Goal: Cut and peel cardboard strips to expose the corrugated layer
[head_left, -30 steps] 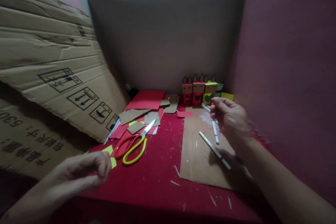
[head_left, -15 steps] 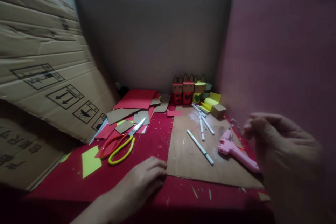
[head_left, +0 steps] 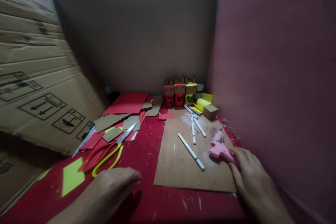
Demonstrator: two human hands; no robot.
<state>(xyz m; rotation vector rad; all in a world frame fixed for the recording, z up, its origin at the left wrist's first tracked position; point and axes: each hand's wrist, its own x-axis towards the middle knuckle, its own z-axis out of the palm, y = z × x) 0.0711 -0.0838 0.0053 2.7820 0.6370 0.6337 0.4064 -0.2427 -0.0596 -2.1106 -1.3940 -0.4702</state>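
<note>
My right hand [head_left: 253,182] lies at the right edge of the table, its fingers closed over the handle of a pink glue gun [head_left: 218,148] whose nozzle end sticks out to the left. The gun rests on a brown cardboard sheet [head_left: 170,168]. My left hand [head_left: 112,187] lies palm down on the red table top [head_left: 147,147] near the front, fingers loosely stretched and holding nothing. Just beyond it lie scissors [head_left: 110,150] with red and yellow handles.
Three white markers [head_left: 191,146] lie on the cardboard sheet. Three small paper figures [head_left: 180,92] stand at the back beside a yellow roll [head_left: 203,103] and a small box [head_left: 210,111]. Red paper [head_left: 126,103], cardboard scraps and a yellow piece [head_left: 72,176] lie left. A large carton [head_left: 39,94] leans there.
My right hand left the markers, swung right and came down on the glue gun's handle. My left hand moved from the left side toward the middle front. The view shifted right.
</note>
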